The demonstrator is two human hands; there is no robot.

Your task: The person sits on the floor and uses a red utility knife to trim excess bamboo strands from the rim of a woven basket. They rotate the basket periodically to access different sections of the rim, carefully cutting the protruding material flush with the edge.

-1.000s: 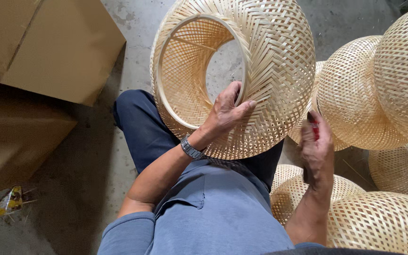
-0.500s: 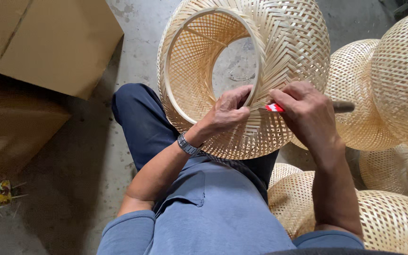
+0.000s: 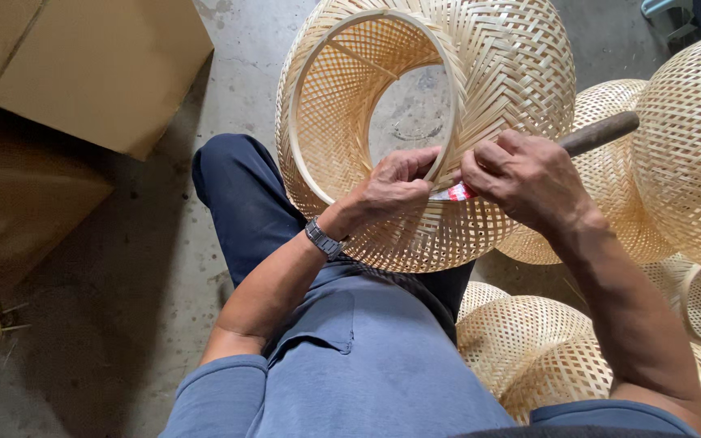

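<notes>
We have the woven bamboo lampshade (image 3: 448, 122) tipped up on our lap, its open mouth turned toward us so that we look through the wooden hoop (image 3: 302, 154) to the concrete floor (image 3: 164, 268) beyond. Our left hand (image 3: 391, 186) is closed on the lower edge of the weave, fingers curled over the rim and thumb pressing from outside. Our right hand (image 3: 529, 178) is closed around a tool with a wooden handle (image 3: 602, 134) that sticks out past the knuckles; a small red-and-white part (image 3: 462, 192) shows just beside our left fingertips, where the two hands almost touch. We cannot tell what the working end of the tool is, since the fingers hide it.

To do this well, we judge that the left hand should pin the strips right next to the working point, so that the weave does not flex or spring. The tool's working end should move away from the left fingertips, because they sit very close. Short, controlled strokes suit thin bamboo, which probably splits if levered hard. Resting the shade against the thigh, as now, steadies it.

Other woven bamboo shades (image 3: 691, 146) are stacked to our right and by our knee (image 3: 529, 341), near enough to knock with the elbow. Cardboard boxes (image 3: 99, 73) stand to our left.
</notes>
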